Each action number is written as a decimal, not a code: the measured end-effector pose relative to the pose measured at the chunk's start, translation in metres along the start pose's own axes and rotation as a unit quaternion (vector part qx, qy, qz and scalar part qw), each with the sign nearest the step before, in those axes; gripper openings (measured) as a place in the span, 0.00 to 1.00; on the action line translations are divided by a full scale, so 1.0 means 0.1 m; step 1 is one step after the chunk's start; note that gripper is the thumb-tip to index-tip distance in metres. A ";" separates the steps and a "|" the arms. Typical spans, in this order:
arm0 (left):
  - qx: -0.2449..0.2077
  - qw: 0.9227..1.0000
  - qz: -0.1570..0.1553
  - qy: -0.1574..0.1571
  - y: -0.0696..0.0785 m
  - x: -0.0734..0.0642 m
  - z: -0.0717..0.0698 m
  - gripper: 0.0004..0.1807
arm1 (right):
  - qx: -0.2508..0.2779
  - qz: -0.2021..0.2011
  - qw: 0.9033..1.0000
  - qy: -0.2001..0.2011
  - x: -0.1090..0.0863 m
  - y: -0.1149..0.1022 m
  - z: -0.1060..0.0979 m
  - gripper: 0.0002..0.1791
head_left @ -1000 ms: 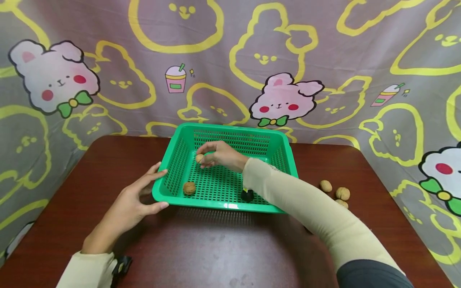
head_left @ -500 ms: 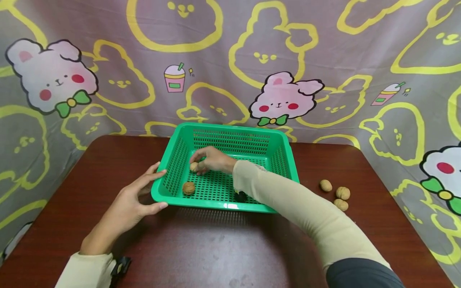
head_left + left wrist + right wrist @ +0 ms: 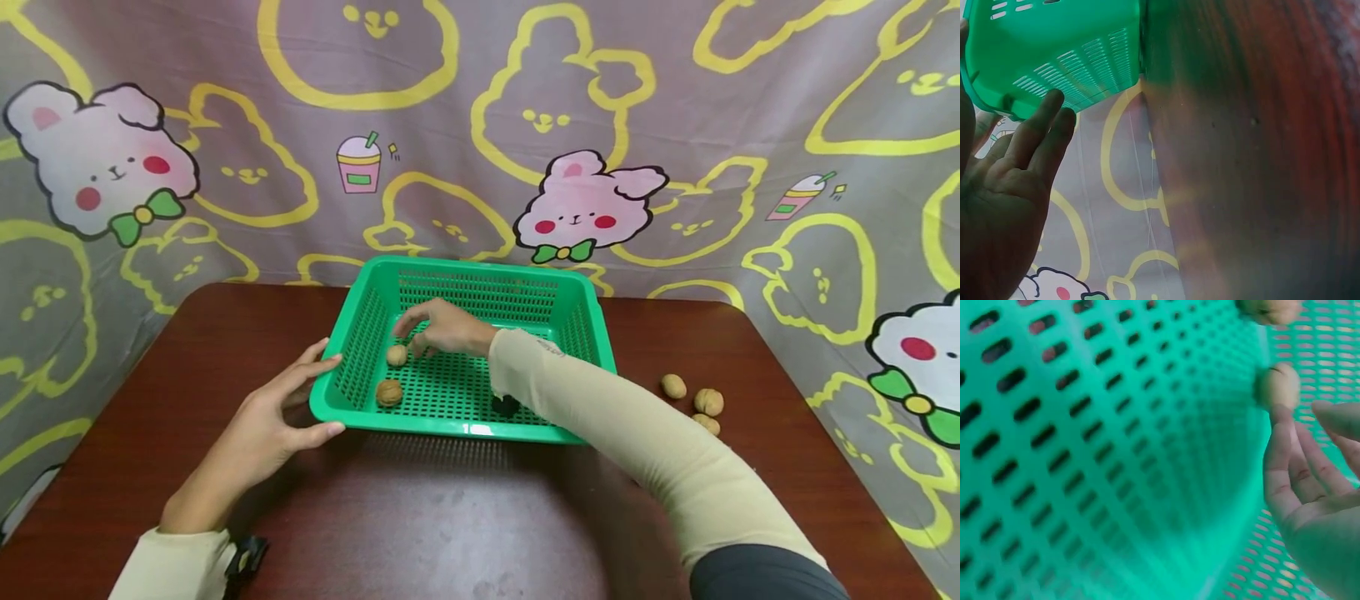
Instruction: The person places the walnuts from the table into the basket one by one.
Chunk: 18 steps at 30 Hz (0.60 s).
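Observation:
A green slotted plastic basket (image 3: 465,427) stands on the table. My left hand (image 3: 258,437) holds its front left corner, thumb at the front rim and fingers along the left side. In the left wrist view, two fingers reach up against the basket's outer wall (image 3: 1094,62). Inside, my right hand (image 3: 446,327) hovers with thumb and fingers spread apart. A pale walnut (image 3: 397,356) lies on the basket floor just below its fingertips; in the right wrist view a fingertip overlaps this walnut (image 3: 1280,387). A browner walnut (image 3: 388,392) sits nearer the front left corner.
To the right of the basket, three walnuts (image 3: 708,402) lie on the dark red-brown table (image 3: 450,517). A patterned cloth (image 3: 442,100) hangs behind the table's back edge. My right forearm (image 3: 600,400) crosses the basket's front right rim.
My right hand has moved left and toward the front inside the basket, set the pale walnut down and parted its fingers from it. My left hand stays at the corner.

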<state>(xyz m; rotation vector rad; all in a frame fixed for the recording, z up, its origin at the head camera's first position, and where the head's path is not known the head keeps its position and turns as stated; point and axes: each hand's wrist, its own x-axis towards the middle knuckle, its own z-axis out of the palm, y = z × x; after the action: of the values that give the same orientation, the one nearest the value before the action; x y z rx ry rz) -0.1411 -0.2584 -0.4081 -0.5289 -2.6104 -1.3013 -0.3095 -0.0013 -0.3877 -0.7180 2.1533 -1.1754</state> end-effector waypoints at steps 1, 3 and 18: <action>0.000 1.000 -0.001 -0.001 0.00 0.00 0.00 0.45 | -0.001 -0.001 1.000 0.002 -0.04 -0.03 -0.04 0.19; -0.002 1.000 -0.001 -0.001 0.00 0.00 0.00 0.45 | 0.000 -0.007 1.000 0.010 -0.15 -0.09 -0.15 0.19; -0.003 1.000 0.003 -0.002 -0.01 0.00 0.00 0.45 | -0.031 -0.016 0.988 0.154 -1.72 -0.06 -0.95 0.15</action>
<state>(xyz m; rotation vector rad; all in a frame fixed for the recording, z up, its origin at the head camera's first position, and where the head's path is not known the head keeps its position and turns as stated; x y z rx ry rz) -0.1414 -0.2586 -0.4086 -0.5405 -2.6061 -1.3067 -0.2565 0.1666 -0.3010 -0.6318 2.4478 -1.3129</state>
